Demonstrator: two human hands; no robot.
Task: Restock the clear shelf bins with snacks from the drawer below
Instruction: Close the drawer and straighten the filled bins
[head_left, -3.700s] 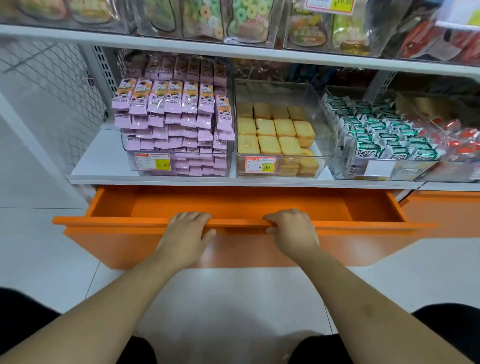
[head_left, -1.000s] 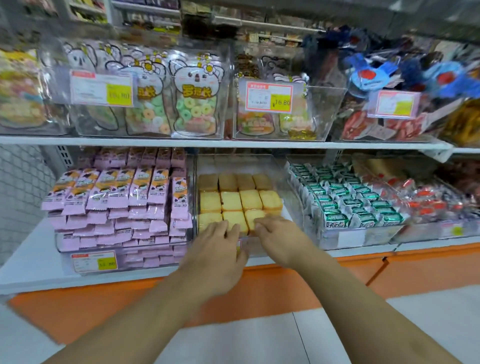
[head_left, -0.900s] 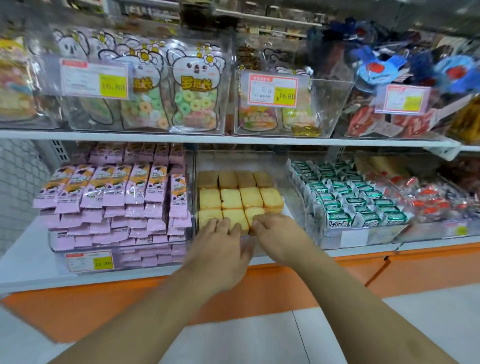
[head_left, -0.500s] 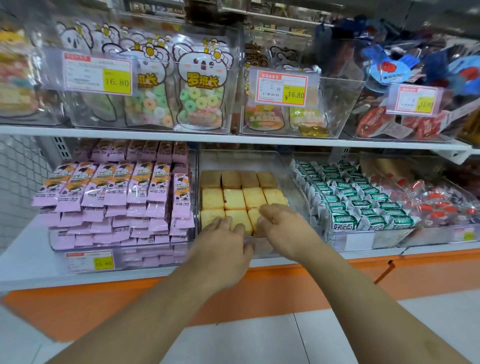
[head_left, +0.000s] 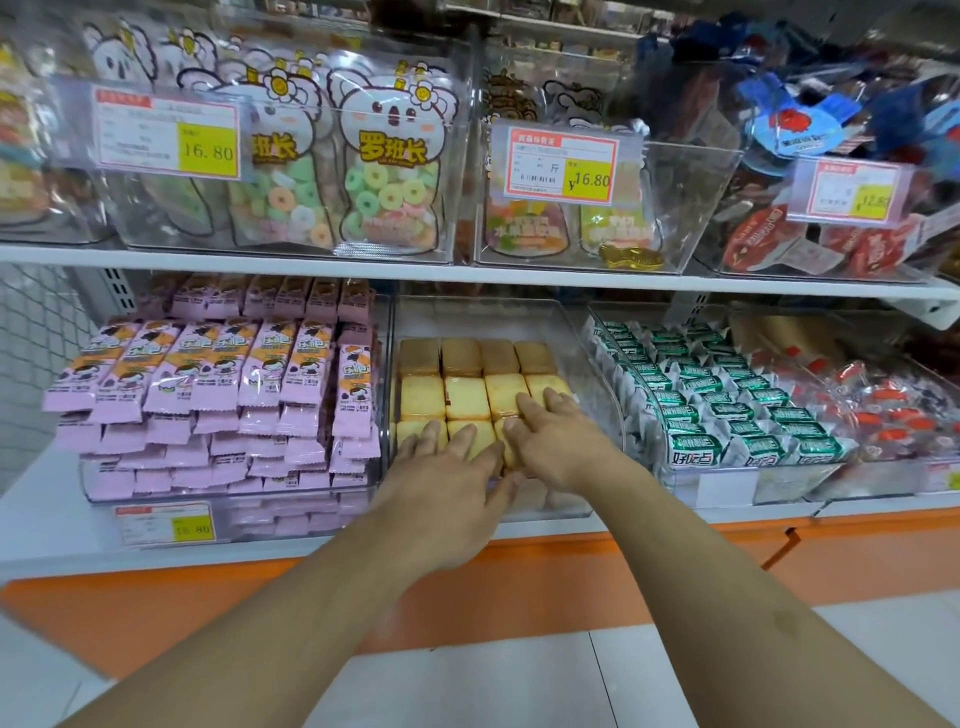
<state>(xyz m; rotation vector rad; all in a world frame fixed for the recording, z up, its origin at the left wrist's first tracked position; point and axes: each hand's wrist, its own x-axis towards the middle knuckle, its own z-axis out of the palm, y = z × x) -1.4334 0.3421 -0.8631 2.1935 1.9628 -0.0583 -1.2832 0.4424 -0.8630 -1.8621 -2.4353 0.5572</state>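
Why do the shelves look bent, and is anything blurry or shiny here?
Head view: the wide lens bows the white shelf edge and stretches both forearms; the orange drawer front smears at lower left; the clear bins catch pale glare; the yellow cakes and both hands stay fairly sharp.

Lighting: bright, even, from overhead; your hands (head_left: 498, 462) cast only faint shadows. Glare: pale reflections streak the clear bins (head_left: 691, 208) above your hands. Focus: sharp around your fingers, with the price tags (head_left: 563, 163) just above readable. Distortion: the shelf edge (head_left: 467, 270) bows; everything far to either side of your hands smears and darkens.
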